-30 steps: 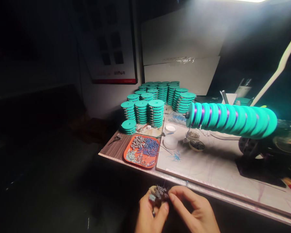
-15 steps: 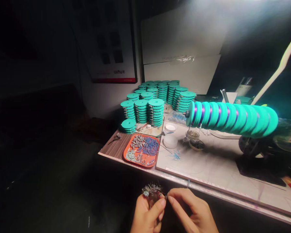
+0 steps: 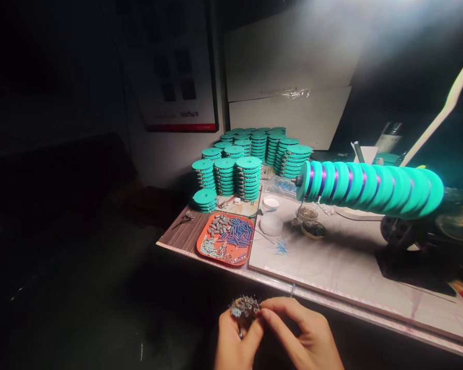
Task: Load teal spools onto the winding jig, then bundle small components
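My left hand [image 3: 238,339] is at the bottom centre, its fingers wrapped round a bundle of small metal parts [image 3: 247,306] with thin wire ends sticking up. Thumb and forefinger of my right hand [image 3: 299,329] are pinched together at the bundle's right edge; what lies between the fingertips is too small to make out. Both hands are in front of and below the table's front edge. Beyond them, an orange tray [image 3: 205,254] holds grey cylinders, blue pieces, pale green pieces and tiny metal parts.
Stacks of green spools [image 3: 248,180] stand at the back left of the table [image 3: 324,272]. A row of green spools [image 3: 370,187] is mounted on a machine at the right. Small dishes [image 3: 270,224] and blue strips [image 3: 281,246] lie between.
The bundle in my left hand has tilted, and its top with round ends faces me more. My left hand has shifted slightly right, my right hand slightly left.
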Action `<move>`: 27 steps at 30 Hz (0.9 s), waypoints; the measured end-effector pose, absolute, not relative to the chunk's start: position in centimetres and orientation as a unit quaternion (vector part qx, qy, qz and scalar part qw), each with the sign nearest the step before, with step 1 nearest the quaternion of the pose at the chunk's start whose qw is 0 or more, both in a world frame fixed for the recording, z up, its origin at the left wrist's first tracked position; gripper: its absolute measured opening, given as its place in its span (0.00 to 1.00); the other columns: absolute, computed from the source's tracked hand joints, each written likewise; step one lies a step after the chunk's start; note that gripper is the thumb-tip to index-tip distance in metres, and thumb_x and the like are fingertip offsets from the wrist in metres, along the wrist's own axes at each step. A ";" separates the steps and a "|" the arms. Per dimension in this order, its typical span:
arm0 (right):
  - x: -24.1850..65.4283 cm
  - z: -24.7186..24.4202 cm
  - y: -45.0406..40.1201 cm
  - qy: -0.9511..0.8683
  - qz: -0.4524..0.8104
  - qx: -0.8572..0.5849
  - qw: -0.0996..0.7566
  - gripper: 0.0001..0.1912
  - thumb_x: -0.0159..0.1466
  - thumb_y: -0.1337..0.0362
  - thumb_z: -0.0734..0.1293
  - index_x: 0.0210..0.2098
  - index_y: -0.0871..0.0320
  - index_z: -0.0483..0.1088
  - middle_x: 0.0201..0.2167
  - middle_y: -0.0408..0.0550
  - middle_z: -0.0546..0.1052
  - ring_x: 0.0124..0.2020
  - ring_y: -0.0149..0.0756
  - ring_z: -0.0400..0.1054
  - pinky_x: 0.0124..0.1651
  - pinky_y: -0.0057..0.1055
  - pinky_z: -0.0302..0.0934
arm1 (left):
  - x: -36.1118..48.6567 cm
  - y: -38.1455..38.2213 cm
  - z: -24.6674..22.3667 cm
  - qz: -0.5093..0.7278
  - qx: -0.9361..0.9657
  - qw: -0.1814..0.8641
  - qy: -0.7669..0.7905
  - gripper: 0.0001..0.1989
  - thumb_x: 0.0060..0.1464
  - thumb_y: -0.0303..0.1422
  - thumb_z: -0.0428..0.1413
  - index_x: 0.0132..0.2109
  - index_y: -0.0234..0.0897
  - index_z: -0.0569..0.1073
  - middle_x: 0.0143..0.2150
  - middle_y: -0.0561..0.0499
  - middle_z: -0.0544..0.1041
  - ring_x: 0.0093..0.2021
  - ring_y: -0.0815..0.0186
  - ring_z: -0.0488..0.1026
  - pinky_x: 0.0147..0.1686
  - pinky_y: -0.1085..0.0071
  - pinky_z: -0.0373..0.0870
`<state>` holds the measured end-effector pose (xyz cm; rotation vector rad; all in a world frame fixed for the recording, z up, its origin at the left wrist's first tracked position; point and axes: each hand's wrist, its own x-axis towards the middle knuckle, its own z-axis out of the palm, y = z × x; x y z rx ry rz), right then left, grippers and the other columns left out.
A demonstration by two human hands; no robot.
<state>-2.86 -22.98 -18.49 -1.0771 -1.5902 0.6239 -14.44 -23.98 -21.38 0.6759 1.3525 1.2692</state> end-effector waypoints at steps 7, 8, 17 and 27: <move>-2.7 -18.6 -22.7 -0.641 0.313 -0.478 0.513 0.07 0.58 0.62 0.63 0.27 0.55 0.71 0.23 0.39 0.76 0.25 0.27 0.71 0.29 0.16 0.63 | -14.5 -24.3 -23.0 0.569 0.282 0.488 0.598 0.16 0.31 0.36 0.65 0.30 0.35 0.72 0.25 0.49 0.75 0.26 0.63 0.72 0.25 0.71 0.69; -2.7 -18.6 -22.7 -0.639 0.320 -0.478 0.510 0.08 0.58 0.62 0.62 0.27 0.55 0.71 0.23 0.39 0.76 0.25 0.27 0.71 0.29 0.16 0.63 | -14.5 -24.3 -23.1 0.562 0.289 0.500 0.592 0.14 0.32 0.37 0.64 0.28 0.35 0.72 0.22 0.51 0.73 0.22 0.65 0.70 0.22 0.72 0.67; -2.6 -18.6 -22.9 -0.642 0.352 -0.497 0.465 0.11 0.59 0.59 0.60 0.26 0.56 0.70 0.23 0.40 0.75 0.25 0.28 0.69 0.29 0.19 0.62 | -14.7 -24.3 -21.8 0.524 0.311 0.553 0.568 0.15 0.34 0.41 0.63 0.25 0.36 0.69 0.13 0.58 0.62 0.14 0.75 0.55 0.12 0.78 0.51; -2.1 -19.0 -23.3 -0.701 0.231 -0.484 0.470 0.10 0.62 0.63 0.58 0.27 0.56 0.67 0.22 0.40 0.72 0.24 0.26 0.68 0.27 0.19 0.62 | -14.7 -23.6 -18.5 0.461 0.272 0.673 0.511 0.21 0.31 0.45 0.64 0.25 0.33 0.66 0.13 0.63 0.57 0.11 0.85 0.42 0.12 0.83 0.36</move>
